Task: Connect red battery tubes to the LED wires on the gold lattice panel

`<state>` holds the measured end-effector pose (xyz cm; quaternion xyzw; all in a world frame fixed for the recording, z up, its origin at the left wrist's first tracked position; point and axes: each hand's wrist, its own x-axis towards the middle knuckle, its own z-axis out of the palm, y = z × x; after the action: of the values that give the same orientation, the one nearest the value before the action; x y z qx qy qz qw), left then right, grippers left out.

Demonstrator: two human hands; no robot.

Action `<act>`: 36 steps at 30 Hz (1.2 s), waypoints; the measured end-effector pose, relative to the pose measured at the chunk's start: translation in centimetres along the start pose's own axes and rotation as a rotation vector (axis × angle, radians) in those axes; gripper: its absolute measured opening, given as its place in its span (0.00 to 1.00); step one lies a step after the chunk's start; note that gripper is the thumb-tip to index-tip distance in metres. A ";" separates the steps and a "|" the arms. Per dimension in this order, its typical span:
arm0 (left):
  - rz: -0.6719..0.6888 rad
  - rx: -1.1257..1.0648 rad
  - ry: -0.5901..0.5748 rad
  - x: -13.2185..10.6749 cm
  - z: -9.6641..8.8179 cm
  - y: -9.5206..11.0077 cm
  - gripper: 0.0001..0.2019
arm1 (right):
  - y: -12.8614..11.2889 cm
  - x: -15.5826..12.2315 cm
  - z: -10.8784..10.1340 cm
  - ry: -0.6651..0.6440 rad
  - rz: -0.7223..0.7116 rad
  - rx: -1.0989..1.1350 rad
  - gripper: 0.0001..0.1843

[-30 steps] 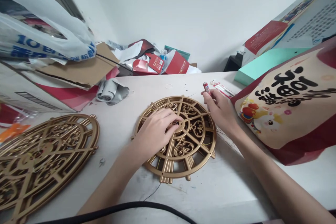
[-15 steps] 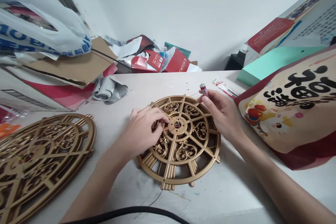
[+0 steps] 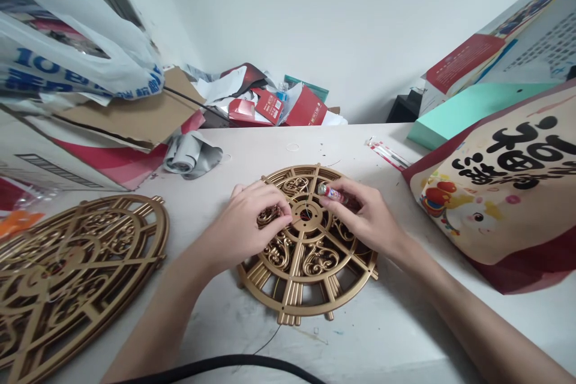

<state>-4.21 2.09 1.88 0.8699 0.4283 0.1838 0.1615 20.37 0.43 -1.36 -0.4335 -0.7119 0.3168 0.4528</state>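
Observation:
A round gold openwork frame with scroll ornaments lies flat on the table, thin wires showing at its centre hole. Over its left half is my left hand, thumb and fingertips pinched together beside the centre ring. What they pinch, if anything, is too small to make out. My right hand holds a small red battery with a silver end, above the right side of the frame. The battery is tilted, its silver end pointing left toward the centre.
A second gold frame lies at the left. Behind it are a cardboard box, a plastic bag and a grey roll. A printed bag stands at the right. A black cable crosses the front.
My right hand has moved left and down, bringing the battery from beyond the frame's edge to near its centre. My left fingertips have closed into a tighter pinch.

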 end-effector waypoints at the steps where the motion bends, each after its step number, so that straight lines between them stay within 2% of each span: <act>1: 0.014 -0.016 0.031 0.0 -0.1 0.3 0.07 | 0.0 0.0 0.0 -0.029 -0.024 -0.003 0.06; 2: 0.029 -0.035 0.067 0.1 -0.1 0.6 0.07 | -0.1 0.0 0.0 -0.061 -0.054 -0.002 0.06; 6: 0.075 -0.134 0.198 0.2 0.3 1.6 0.07 | -0.3 -0.1 0.5 -0.150 -0.167 0.015 0.17; 10: 0.076 -0.239 0.229 0.2 1.2 2.4 0.07 | -0.2 -0.3 0.9 -0.136 -0.188 0.064 0.16; 12: 0.019 -0.306 0.263 0.3 1.7 2.7 0.06 | -0.2 -0.4 1.0 -0.122 -0.164 0.097 0.14; 16: -0.178 -0.491 0.304 0.4 2.3 2.9 0.08 | -0.2 -0.4 0.9 -0.075 -0.097 0.129 0.10; 18: -0.242 -0.580 0.289 0.5 2.2 2.6 0.09 | -0.3 -0.4 0.9 -0.014 -0.070 0.149 0.08; 20: -0.278 -0.562 0.257 0.5 1.6 2.0 0.10 | -0.5 -0.3 0.8 0.055 -0.025 0.165 0.05; 24: -0.272 -0.182 0.076 0.0 0.2 0.6 0.09 | -0.9 -0.2 0.6 0.146 0.079 0.163 0.08; 27: -0.231 -0.054 -0.040 -0.3 -0.3 0.0 0.06 | -1.0 -0.1 0.4 0.195 0.124 0.149 0.10; 36: -0.202 0.025 -0.078 0.0 0.5 0.8 0.07 | -0.2 -0.1 0.6 0.240 0.220 0.162 0.13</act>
<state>-3.44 1.53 1.84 0.8306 0.5097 0.1271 0.1849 19.76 0.23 -1.44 -0.5054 -0.5732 0.3667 0.5306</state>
